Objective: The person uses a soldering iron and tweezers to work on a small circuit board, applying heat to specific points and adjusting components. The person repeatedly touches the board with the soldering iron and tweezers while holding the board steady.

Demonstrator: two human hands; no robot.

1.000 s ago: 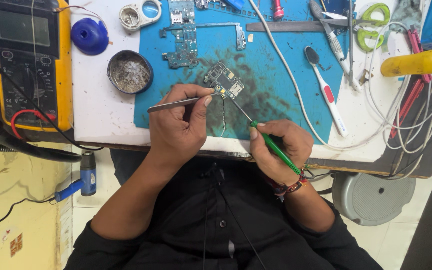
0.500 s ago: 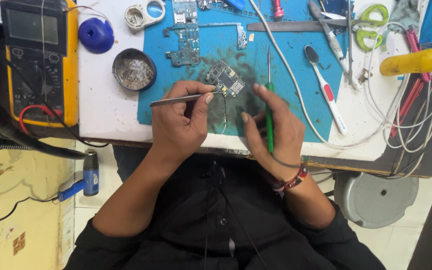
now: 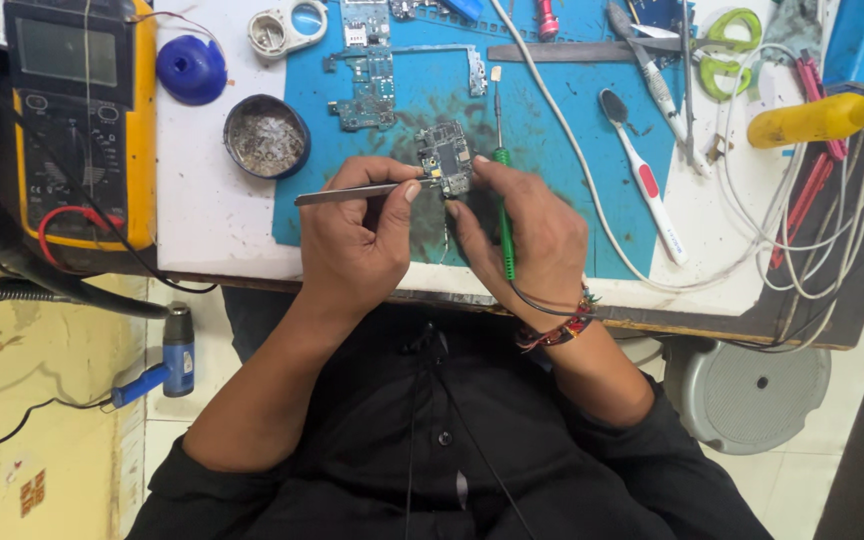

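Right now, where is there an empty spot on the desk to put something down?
Bare white tabletop lies between the multimeter and blue mat, below the round tin. The mat's lower right corner is bare too. The far right is crowded with cables, scissors and a toothbrush.

Bright, even overhead light; soft shadows; sharp w/ slight blur at edges, mild wide-angle distortion.

A white desk [image 3: 212, 215] carries a blue work mat [image 3: 552, 130]; left of the mat lie a yellow multimeter [image 3: 77, 120], a blue cap [image 3: 192, 68] and a round tin of solder scraps [image 3: 266, 136]. On the mat rest circuit boards [image 3: 367, 85], a toothbrush [image 3: 642, 180] and green-handled scissors [image 3: 722, 55]; white cables [image 3: 812, 230] trail at the right.
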